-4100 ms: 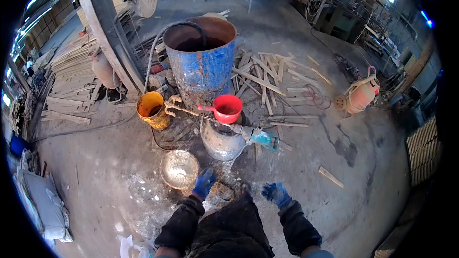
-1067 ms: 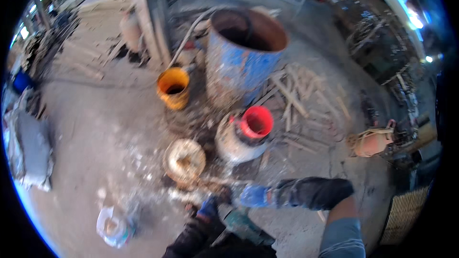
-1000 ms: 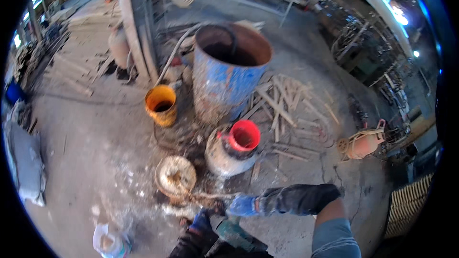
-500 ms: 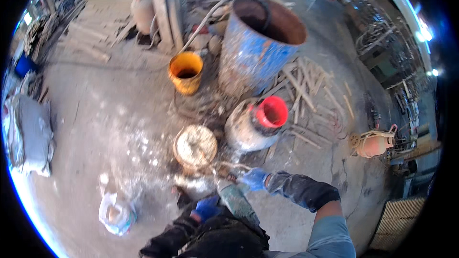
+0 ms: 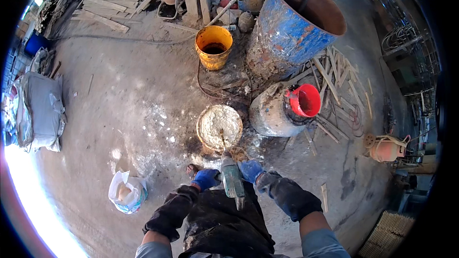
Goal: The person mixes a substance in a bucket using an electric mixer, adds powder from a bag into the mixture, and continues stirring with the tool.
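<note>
A worn green power drill [image 5: 233, 181] is between my hands, its rod reaching into a bucket of whitish paste [image 5: 210, 145]. My right hand [image 5: 250, 169], in a blue glove, is closed on the drill's right side near its front. My left hand [image 5: 206, 179], gloved in blue too, is closed at the drill's left side; its fingertips are partly hidden. Just right of the bucket stands a stained, pale drum [image 5: 272, 114] with a red pail [image 5: 308, 101] on top.
A yellow bucket [image 5: 213, 59] and a big blue drum [image 5: 291, 33] stand farther off. Wood strips [image 5: 330, 79] litter the floor on the right. At left are an open white bag [image 5: 126, 193] and a large grey sack [image 5: 45, 110]. A hose [image 5: 234, 0] leads into the blue drum.
My left hand has come forward from my lap to the drill. The drill has swung more upright in view, its rod now over the paste. My head view has shifted.
</note>
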Available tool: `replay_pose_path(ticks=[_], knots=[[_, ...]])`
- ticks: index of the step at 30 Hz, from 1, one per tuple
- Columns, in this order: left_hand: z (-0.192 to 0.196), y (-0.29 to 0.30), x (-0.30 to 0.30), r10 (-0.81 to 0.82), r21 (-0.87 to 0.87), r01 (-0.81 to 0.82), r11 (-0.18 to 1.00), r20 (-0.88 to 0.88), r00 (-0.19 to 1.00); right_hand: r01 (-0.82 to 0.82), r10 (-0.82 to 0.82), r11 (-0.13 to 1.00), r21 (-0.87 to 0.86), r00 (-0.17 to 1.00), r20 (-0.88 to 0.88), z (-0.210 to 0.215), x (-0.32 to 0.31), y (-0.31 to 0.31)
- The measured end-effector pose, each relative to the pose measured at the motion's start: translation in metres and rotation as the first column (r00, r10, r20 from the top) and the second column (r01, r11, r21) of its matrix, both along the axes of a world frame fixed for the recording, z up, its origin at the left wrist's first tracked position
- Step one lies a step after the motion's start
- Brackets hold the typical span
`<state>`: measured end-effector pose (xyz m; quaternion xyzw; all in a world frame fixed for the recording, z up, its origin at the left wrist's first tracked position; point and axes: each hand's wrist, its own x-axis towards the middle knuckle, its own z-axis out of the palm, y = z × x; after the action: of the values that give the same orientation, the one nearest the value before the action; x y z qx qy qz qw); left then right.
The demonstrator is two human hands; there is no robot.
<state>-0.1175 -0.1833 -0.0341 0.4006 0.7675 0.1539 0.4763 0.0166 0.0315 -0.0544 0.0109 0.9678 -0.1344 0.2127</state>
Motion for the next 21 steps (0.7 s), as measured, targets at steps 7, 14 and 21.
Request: replay_pose_path(ticks=[7,14,21], knots=[[-0.055,0.025,-0.026,-0.051,-0.032,0.049,0.998,-0.079,0.996,0.161,-0.153,0.955,-0.251,0.987,0.050,-0.056,-0.029,0.021],[-0.065,0.016,0.002,0.028,-0.094,-0.030,0.995,-0.015,0.999,0.014,0.005,0.990,-0.142,0.990,0.138,-0.056,-0.039,0.024],[-0.063,0.011,0.000,0.069,-0.048,-0.070,0.996,-0.019,0.997,0.009,0.007,0.986,-0.168,0.995,0.095,-0.060,-0.042,0.024]])
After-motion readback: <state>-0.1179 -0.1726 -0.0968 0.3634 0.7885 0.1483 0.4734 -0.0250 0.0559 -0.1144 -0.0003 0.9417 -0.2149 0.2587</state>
